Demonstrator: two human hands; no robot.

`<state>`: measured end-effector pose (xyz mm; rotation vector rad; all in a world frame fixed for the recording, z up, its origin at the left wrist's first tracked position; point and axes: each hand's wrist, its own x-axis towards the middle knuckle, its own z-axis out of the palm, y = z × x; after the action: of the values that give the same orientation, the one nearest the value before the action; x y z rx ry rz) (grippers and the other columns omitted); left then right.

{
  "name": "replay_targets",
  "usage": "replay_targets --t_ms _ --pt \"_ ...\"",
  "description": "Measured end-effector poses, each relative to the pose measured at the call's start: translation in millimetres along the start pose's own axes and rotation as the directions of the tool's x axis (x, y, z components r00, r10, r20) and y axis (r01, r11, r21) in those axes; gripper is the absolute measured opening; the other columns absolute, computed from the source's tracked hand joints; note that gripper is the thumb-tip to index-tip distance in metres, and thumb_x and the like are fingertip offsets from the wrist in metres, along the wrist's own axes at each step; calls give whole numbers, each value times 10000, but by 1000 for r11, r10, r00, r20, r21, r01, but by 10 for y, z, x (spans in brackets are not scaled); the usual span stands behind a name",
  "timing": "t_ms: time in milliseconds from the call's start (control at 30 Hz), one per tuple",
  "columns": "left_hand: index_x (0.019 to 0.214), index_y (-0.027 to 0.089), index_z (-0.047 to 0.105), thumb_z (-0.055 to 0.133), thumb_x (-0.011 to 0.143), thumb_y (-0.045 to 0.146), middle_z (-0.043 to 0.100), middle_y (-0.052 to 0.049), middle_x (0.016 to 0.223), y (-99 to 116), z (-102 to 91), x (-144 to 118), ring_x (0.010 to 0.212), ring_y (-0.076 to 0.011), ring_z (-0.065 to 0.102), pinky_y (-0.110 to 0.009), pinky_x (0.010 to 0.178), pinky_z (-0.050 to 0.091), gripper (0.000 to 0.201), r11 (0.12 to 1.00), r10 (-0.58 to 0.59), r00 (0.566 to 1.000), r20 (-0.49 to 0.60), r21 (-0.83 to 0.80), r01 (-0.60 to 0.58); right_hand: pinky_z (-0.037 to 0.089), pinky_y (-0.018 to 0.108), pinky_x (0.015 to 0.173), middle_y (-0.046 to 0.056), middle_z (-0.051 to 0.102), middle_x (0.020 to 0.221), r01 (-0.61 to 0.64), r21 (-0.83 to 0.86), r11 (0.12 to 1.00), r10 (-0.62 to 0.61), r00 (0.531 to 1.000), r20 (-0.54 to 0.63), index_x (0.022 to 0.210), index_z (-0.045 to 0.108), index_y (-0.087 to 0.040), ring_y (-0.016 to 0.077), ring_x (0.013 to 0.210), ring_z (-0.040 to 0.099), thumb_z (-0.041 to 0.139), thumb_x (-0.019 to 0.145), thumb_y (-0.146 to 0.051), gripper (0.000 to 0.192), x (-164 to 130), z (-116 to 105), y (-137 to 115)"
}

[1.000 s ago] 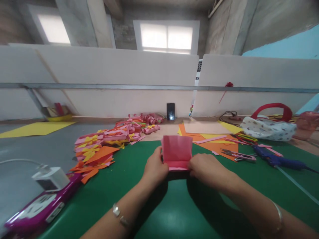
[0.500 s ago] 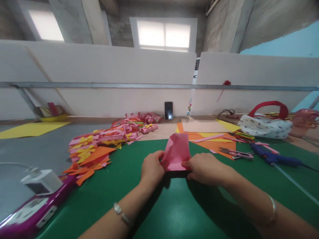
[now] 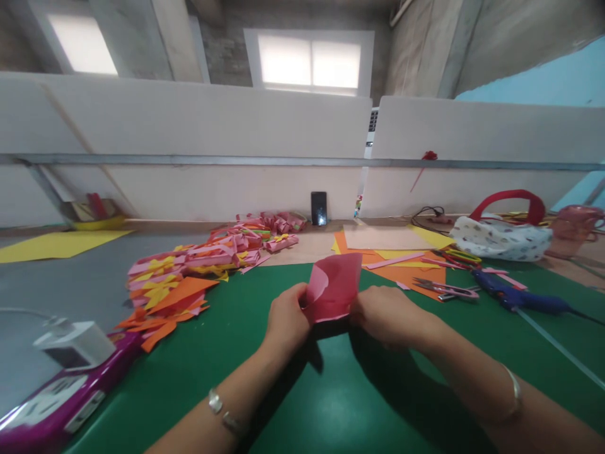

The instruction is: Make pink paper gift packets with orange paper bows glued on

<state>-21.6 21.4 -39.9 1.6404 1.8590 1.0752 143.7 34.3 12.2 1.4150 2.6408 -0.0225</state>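
A folded sheet of pink paper (image 3: 334,287) stands up between both hands over the green mat (image 3: 302,391). My left hand (image 3: 285,318) pinches its lower left edge. On the lower right edge my right hand (image 3: 385,313) holds it too. The sheet curls, with a lighter pink flap showing at its upper left. Each wrist wears a thin bracelet.
A heap of pink, orange and yellow paper pieces (image 3: 198,265) lies to the left. Orange and yellow sheets (image 3: 397,258), scissors (image 3: 444,290) and a blue glue gun (image 3: 515,297) lie to the right, near a patterned bag (image 3: 501,236). A magenta power strip (image 3: 57,403) sits at bottom left. A phone (image 3: 319,208) leans on the back wall.
The pink sheet stood flat and square a second ago; both hands have since bent it so it curls and tilts, with its top leaning right. The hands stay in place.
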Motion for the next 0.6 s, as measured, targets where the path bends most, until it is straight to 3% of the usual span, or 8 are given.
replay_targets --t_ms 100,333,433,533,600 --pt "719 184 650 594 673 197 669 7 706 -25 -4 25 733 -173 614 -239 646 447 74 998 64 997 46 1 -64 363 246 511 61 660 613 -20 3 1000 20 999 -47 690 682 -175 208 619 644 500 815 -219 225 25 19 21" --pt "700 189 666 583 677 205 668 1 668 -39 -13 47 694 -196 620 -264 602 437 87 996 68 997 48 51 -70 407 318 620 129 658 846 -176 -7 984 169 957 -235 854 650 -146 282 797 626 584 802 -321 194 62 -33 16" --pt "687 194 664 561 663 153 667 -2 658 -42 -36 45 677 -197 612 -275 594 423 113 994 58 998 15 87 -59 410 335 682 160 616 956 -213 28 977 212 935 -286 955 601 -102 295 885 591 681 720 -298 316 79 -7 69" --pt "717 205 668 542 660 117 683 -9 698 -62 -61 55 700 -202 619 -280 605 423 164 993 45 999 -6 110 -44 411 293 686 138 608 978 -173 102 980 195 941 -276 966 578 -106 260 895 581 754 618 -364 467 125 52 163" --pt "740 212 667 537 662 113 690 -10 724 -79 -72 65 711 -202 624 -278 604 424 181 992 35 999 -10 123 -33 407 255 657 96 618 957 -117 157 981 156 953 -262 924 579 -134 218 860 585 751 599 -391 449 162 80 208"
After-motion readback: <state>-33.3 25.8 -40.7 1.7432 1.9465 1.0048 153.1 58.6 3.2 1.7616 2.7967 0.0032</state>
